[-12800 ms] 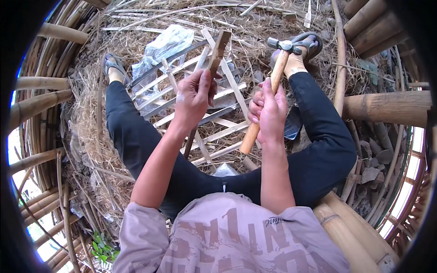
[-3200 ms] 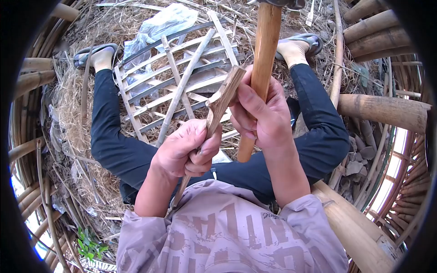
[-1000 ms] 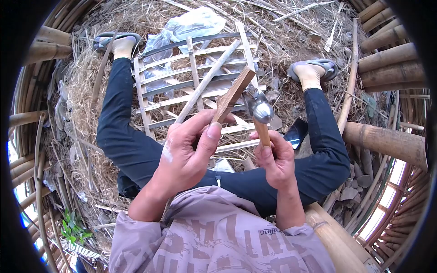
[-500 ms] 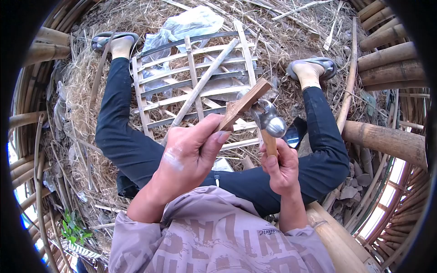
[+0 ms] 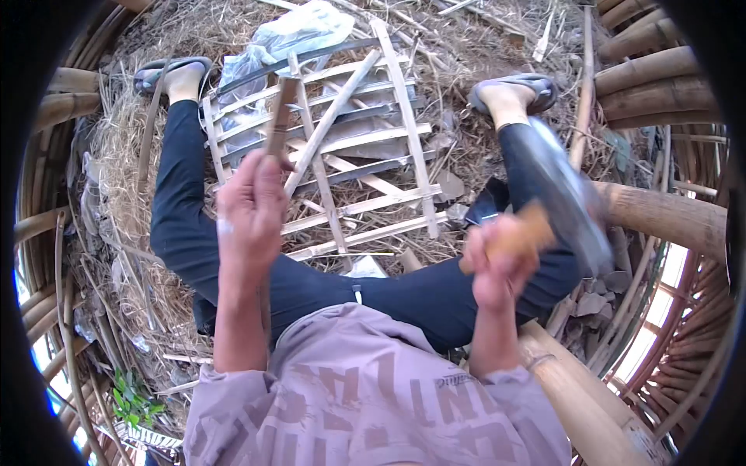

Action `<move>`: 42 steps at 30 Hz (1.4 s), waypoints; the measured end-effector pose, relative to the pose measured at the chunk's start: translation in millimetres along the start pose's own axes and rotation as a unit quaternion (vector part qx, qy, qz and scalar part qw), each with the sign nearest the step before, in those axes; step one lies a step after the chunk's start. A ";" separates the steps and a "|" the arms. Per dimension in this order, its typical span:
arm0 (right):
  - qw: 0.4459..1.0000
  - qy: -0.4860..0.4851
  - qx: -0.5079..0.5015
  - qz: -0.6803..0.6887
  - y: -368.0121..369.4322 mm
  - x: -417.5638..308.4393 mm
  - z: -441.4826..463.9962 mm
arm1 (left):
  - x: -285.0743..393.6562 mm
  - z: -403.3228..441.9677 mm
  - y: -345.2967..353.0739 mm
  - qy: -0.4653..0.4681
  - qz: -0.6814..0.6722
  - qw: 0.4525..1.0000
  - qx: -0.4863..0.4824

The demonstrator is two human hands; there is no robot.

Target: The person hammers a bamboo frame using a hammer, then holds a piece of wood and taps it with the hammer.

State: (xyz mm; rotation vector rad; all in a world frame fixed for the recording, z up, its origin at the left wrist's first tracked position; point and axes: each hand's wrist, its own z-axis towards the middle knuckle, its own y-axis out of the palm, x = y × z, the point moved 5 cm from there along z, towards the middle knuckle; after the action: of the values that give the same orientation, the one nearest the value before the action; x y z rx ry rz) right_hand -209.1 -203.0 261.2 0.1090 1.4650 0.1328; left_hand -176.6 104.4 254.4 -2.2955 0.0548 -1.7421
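My left hand [image 5: 255, 203] is closed round a short brown piece of wood [image 5: 280, 116], which points upward over the lattice. In my closed right hand [image 5: 501, 260] is a hammer by its wooden handle [image 5: 528, 233]. Motion smears the metal hammer head [image 5: 566, 198], out to the right over my knee. The wood and the hammer are well apart. Between my outstretched legs lies a lattice panel of bamboo slats [image 5: 357, 140] on the straw-covered ground, with one loose stick [image 5: 334, 120] slanting across it.
A clear plastic bag [image 5: 311, 31] lies behind the lattice. Thick bamboo poles [image 5: 660, 213] stick in from the right, and another pole [image 5: 575, 380] lies beside my hip. Bamboo walls [image 5: 47, 272] curve round both sides. Broken stones [image 5: 594, 307] lie near my right knee.
The hammer has swung away from the wood to the right, and its head is now blurred. My left hand has moved left and turned the wood more upright.
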 end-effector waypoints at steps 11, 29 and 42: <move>0.942 -0.138 -0.103 -0.289 17.4 13.6 19.8 | 61.3 -26.1 40.4 0.156 0.003 0.982 -0.103; 0.944 -0.130 -0.097 -0.286 15.4 14.4 24.0 | 68.0 -35.7 43.0 0.181 0.041 0.974 -0.127; 0.931 -0.086 -0.083 -0.345 12.6 -4.5 32.8 | 79.7 -37.8 31.5 0.317 0.203 0.926 -0.018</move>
State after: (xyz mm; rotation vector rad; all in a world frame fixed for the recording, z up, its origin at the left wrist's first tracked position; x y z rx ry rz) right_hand -177.2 -191.1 271.0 -0.5213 1.2366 -0.3203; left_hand -186.2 52.3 331.7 -1.4937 0.6345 -2.1532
